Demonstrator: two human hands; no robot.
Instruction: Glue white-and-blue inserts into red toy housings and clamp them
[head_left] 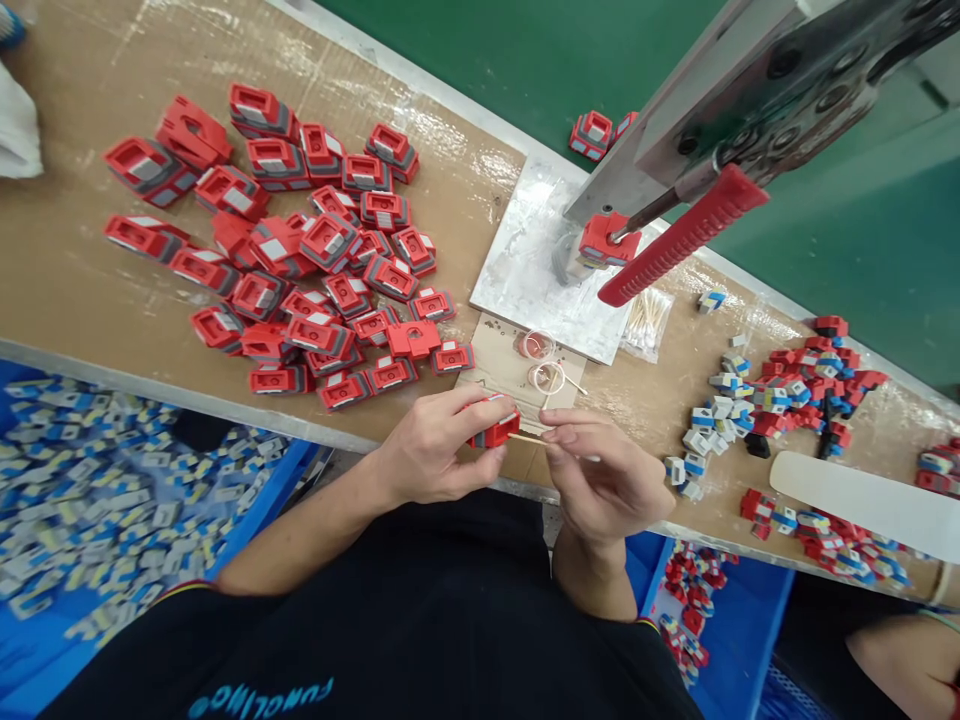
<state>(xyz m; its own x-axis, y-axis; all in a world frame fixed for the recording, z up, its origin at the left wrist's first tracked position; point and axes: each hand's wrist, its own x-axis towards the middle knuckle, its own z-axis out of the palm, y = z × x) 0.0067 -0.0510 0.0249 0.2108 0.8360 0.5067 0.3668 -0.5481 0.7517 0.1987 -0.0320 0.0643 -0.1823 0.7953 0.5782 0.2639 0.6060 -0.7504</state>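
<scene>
My left hand [448, 440] is closed around a red plastic toy part [495, 430] above the table's front edge, its hollow side turned to the right. Between the thumb and fingers of my right hand [604, 470] is a thin wooden stick that looks like a cotton swab [527, 438]. The stick points left, its far end at the opening of the red part; that tip is hidden. Just beyond my hands, two small round clear cups [537, 346] sit on a piece of cardboard [491, 362], one with a stick in it and another stick beside it.
Many red-and-grey toy parts [330, 240] cover the left table. A hand press with a red handle [682, 235] stands behind, a red part [606, 240] under it. A bag of cotton swabs [648, 322] lies nearby. Small parts [780, 395] are heaped right; blue bins [255, 530] flank me.
</scene>
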